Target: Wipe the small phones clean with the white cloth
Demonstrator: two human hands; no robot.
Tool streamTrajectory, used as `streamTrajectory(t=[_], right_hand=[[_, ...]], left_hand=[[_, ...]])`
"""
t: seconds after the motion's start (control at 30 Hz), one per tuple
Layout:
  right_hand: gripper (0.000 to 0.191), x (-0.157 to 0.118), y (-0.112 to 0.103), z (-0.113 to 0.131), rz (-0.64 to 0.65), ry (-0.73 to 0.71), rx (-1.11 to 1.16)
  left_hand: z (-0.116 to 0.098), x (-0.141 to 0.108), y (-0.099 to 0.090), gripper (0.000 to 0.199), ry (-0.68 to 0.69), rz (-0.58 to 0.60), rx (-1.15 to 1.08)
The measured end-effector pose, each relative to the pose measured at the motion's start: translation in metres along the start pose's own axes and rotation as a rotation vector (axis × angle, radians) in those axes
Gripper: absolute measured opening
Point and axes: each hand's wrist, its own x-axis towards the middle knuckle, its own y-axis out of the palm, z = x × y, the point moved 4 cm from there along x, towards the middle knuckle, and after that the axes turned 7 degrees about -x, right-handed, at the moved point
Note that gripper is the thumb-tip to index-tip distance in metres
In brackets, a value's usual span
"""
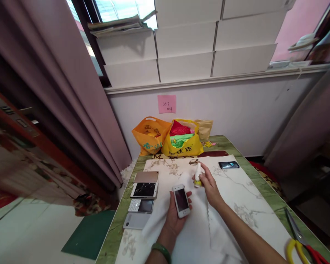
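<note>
Four phones (144, 190) lie in a column along the left side of the table (111, 238). Next, the left hand (175, 221) cradles a white phone (181, 201), screen up, fingers curled round its edges, over the pale cloth (250, 194). Beyond it, the right hand (212, 189) pinches a small white bottle (198, 173) between thumb and fingers. Farther right lie a dark phone (228, 165) and, nearer, scissors (299, 236).

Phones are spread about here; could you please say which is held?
The white phone in the left hand; the others lie on the table.
</note>
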Motion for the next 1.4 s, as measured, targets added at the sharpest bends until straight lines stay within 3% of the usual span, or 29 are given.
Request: streamTrajectory(t=[0.13,0.27,0.37,0.53,0.63,0.97,1.4], right_hand=[[0.063,-0.045,0.006,0.008,0.088,0.21,0.381],[0.057,-0.058,0.01,0.013,0.07,0.283,0.452],[0.055,-0.062,0.01,0.014,0.106,0.213,0.272],[0.05,-0.075,0.014,0.004,0.136,-0.112,-0.426],[0.046,-0.082,0.021,-0.005,0.132,-0.249,-0.65],[0.052,-0.08,0.035,-0.011,0.151,-0.3,-0.825],[0.047,-0.094,0.022,-0.024,0.097,-0.387,-0.959]], left_hand=[[0.0,0.001,0.001,0.054,0.022,0.013,0.038],[0.002,0.001,-0.001,0.057,0.011,0.043,0.051],[0.005,0.002,-0.003,0.058,-0.019,0.079,0.039],[0.008,0.002,-0.001,0.055,-0.032,0.099,-0.031],[0.009,0.0,0.004,0.048,-0.019,0.087,-0.084],[0.009,-0.002,0.004,0.043,-0.049,0.004,-0.13],[0.009,0.001,0.006,0.049,-0.039,0.112,-0.129]])
